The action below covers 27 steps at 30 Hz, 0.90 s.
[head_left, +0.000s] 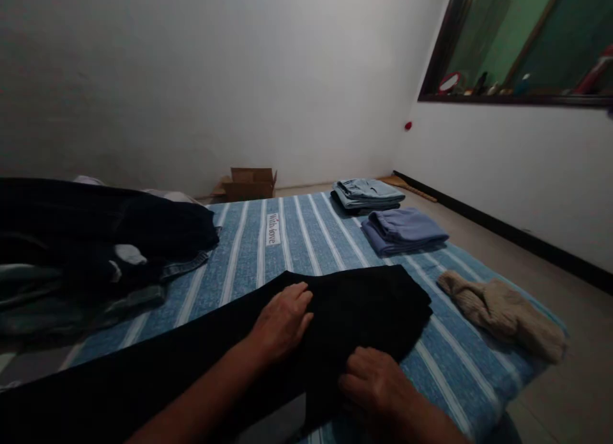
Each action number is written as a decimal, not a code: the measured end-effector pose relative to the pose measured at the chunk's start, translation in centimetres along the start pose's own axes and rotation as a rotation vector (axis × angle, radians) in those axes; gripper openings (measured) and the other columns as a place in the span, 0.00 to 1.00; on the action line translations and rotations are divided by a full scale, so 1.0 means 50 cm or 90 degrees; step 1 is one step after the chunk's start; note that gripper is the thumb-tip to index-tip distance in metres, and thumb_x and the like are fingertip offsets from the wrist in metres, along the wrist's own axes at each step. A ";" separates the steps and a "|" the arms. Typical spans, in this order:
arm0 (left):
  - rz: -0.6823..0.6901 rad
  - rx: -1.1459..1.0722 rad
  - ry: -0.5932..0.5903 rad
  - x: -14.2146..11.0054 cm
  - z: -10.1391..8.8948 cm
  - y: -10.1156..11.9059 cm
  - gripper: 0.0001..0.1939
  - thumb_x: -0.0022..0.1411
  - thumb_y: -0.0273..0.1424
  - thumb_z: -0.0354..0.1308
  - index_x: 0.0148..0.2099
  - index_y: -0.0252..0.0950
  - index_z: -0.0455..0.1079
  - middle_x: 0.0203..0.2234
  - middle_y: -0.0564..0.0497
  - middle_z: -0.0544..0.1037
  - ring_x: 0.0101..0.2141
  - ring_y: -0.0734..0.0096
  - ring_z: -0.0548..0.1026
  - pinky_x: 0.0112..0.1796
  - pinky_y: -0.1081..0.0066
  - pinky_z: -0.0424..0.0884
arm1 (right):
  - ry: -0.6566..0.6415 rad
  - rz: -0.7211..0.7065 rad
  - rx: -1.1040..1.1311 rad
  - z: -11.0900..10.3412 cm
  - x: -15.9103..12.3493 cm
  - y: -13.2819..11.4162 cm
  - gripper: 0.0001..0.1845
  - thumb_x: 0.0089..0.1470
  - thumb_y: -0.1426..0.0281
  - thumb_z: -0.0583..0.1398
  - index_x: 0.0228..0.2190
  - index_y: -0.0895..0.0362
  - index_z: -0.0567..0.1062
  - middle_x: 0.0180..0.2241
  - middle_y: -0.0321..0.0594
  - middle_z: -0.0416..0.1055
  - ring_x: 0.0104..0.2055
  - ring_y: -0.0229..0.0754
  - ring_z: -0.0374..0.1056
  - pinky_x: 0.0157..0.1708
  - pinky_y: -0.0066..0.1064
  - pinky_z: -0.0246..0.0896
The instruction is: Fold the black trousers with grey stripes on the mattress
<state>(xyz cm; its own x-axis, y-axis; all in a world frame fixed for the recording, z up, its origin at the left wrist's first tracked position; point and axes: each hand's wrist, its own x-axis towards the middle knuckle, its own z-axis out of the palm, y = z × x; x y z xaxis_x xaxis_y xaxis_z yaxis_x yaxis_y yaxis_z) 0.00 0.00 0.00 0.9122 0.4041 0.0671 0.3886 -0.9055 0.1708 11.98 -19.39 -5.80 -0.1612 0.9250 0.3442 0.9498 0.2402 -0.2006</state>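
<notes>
Black trousers (368, 303) lie stretched over the bed, from the lower left to a broad end at right of middle. My left hand (282, 319) rests on top of them with curled fingers, bunched on the cloth close to the far edge. At the near edge my right hand (376, 383) is closed on the same dark fabric; its fingertips are hidden. A pale grey patch (280, 418) shows on the cloth between my forearms.
A blue striped bedcover (249, 252) lies beneath. Dark clothes (110, 220) are heaped at left. Folded light-blue jeans (368, 191), a folded lavender garment (405, 230) and a brown knitted item (507, 313) lie along the right side. A cardboard box (249, 185) stands beyond the bed.
</notes>
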 end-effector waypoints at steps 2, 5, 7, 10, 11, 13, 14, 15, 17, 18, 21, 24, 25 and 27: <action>-0.057 0.061 0.017 0.031 0.035 0.008 0.20 0.60 0.33 0.49 0.52 0.31 0.66 0.55 0.37 0.65 0.56 0.54 0.63 0.54 0.58 0.61 | 0.028 0.047 -0.027 -0.028 -0.017 0.022 0.06 0.49 0.77 0.56 0.28 0.55 0.66 0.30 0.36 0.67 0.31 0.39 0.61 0.29 0.32 0.53; -0.097 0.093 0.047 0.040 0.081 -0.013 0.24 0.61 0.37 0.49 0.55 0.28 0.63 0.57 0.35 0.63 0.58 0.52 0.60 0.55 0.54 0.58 | 0.083 0.113 -0.047 -0.074 -0.051 0.068 0.05 0.51 0.76 0.56 0.32 0.55 0.69 0.35 0.41 0.69 0.36 0.42 0.64 0.34 0.33 0.57; -0.089 0.093 0.059 0.035 0.103 -0.029 0.25 0.62 0.39 0.47 0.57 0.30 0.62 0.59 0.37 0.60 0.59 0.54 0.57 0.56 0.54 0.55 | 0.140 0.179 -0.066 -0.098 -0.076 0.105 0.05 0.54 0.73 0.55 0.34 0.56 0.70 0.37 0.44 0.70 0.39 0.44 0.65 0.37 0.34 0.59; -0.088 0.091 0.035 0.027 0.116 -0.039 0.30 0.63 0.44 0.44 0.61 0.31 0.58 0.61 0.40 0.56 0.61 0.56 0.52 0.58 0.52 0.50 | 0.231 0.419 -0.106 -0.117 -0.103 0.164 0.10 0.56 0.65 0.55 0.37 0.57 0.71 0.36 0.45 0.72 0.37 0.45 0.68 0.36 0.35 0.61; -0.091 0.091 0.021 0.027 0.117 -0.039 0.31 0.63 0.46 0.43 0.61 0.32 0.57 0.62 0.41 0.54 0.62 0.57 0.51 0.58 0.52 0.49 | 0.238 0.522 -0.103 -0.119 -0.108 0.181 0.14 0.55 0.62 0.55 0.39 0.57 0.70 0.34 0.44 0.72 0.35 0.45 0.69 0.34 0.35 0.61; -0.100 0.092 0.000 0.028 0.115 -0.036 0.33 0.62 0.48 0.42 0.62 0.32 0.55 0.63 0.41 0.52 0.62 0.57 0.49 0.58 0.51 0.48 | 0.218 0.694 -0.045 -0.120 -0.110 0.212 0.21 0.52 0.57 0.56 0.42 0.59 0.69 0.28 0.40 0.72 0.30 0.45 0.69 0.30 0.34 0.60; -0.104 0.092 -0.005 0.029 0.114 -0.034 0.34 0.62 0.48 0.41 0.63 0.32 0.55 0.63 0.42 0.51 0.62 0.56 0.48 0.58 0.51 0.48 | 0.207 0.757 0.016 -0.119 -0.109 0.223 0.24 0.51 0.56 0.56 0.44 0.59 0.68 0.25 0.38 0.71 0.28 0.45 0.69 0.28 0.33 0.59; -0.106 0.092 -0.007 0.030 0.112 -0.033 0.34 0.62 0.49 0.41 0.63 0.32 0.55 0.63 0.42 0.51 0.62 0.56 0.48 0.58 0.51 0.47 | 0.201 0.803 0.093 -0.118 -0.106 0.232 0.27 0.49 0.54 0.57 0.45 0.60 0.67 0.22 0.36 0.69 0.25 0.44 0.68 0.26 0.32 0.59; -0.107 0.091 -0.004 0.030 0.111 -0.031 0.34 0.61 0.50 0.41 0.63 0.33 0.55 0.63 0.42 0.50 0.62 0.56 0.47 0.58 0.50 0.46 | 0.199 0.861 0.238 -0.115 -0.101 0.242 0.30 0.48 0.53 0.58 0.45 0.62 0.66 0.17 0.33 0.66 0.20 0.42 0.66 0.21 0.30 0.57; -0.107 0.090 -0.002 0.030 0.111 -0.031 0.35 0.61 0.50 0.41 0.63 0.33 0.55 0.63 0.42 0.50 0.62 0.56 0.47 0.58 0.51 0.46 | 0.194 0.878 0.289 -0.115 -0.099 0.243 0.30 0.47 0.52 0.58 0.45 0.62 0.65 0.15 0.31 0.64 0.17 0.41 0.64 0.18 0.30 0.56; -0.105 0.081 -0.003 0.028 0.111 -0.032 0.36 0.60 0.52 0.41 0.63 0.34 0.54 0.63 0.42 0.50 0.63 0.56 0.47 0.58 0.51 0.46 | 0.178 0.895 0.411 -0.117 -0.099 0.239 0.29 0.48 0.51 0.58 0.44 0.59 0.65 0.13 0.29 0.62 0.13 0.39 0.61 0.12 0.27 0.51; -0.103 0.076 -0.005 0.027 0.112 -0.033 0.38 0.59 0.54 0.40 0.63 0.33 0.53 0.63 0.41 0.49 0.63 0.55 0.47 0.58 0.50 0.46 | 0.195 0.876 0.578 -0.122 -0.106 0.236 0.25 0.47 0.52 0.60 0.40 0.56 0.65 0.15 0.30 0.64 0.13 0.37 0.62 0.10 0.23 0.49; -0.102 0.077 -0.004 0.027 0.112 -0.033 0.39 0.59 0.54 0.40 0.64 0.34 0.53 0.63 0.42 0.49 0.63 0.55 0.47 0.58 0.50 0.46 | 0.194 0.864 0.610 -0.124 -0.108 0.236 0.23 0.47 0.53 0.60 0.38 0.56 0.65 0.15 0.30 0.65 0.13 0.36 0.62 0.10 0.22 0.48; -0.103 0.080 -0.009 0.027 0.110 -0.033 0.39 0.59 0.55 0.39 0.64 0.34 0.53 0.63 0.42 0.49 0.63 0.55 0.46 0.58 0.50 0.46 | 0.178 0.844 0.622 -0.124 -0.111 0.239 0.20 0.47 0.53 0.60 0.32 0.56 0.64 0.15 0.32 0.66 0.12 0.35 0.61 0.09 0.22 0.47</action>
<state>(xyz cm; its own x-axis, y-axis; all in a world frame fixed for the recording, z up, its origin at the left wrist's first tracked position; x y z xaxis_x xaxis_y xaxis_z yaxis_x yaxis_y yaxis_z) 1.31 1.31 -5.59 0.8377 0.5450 0.0348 0.5430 -0.8380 0.0544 25.89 -23.50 -4.41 0.7151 0.5730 -0.4003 -0.1508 -0.4327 -0.8888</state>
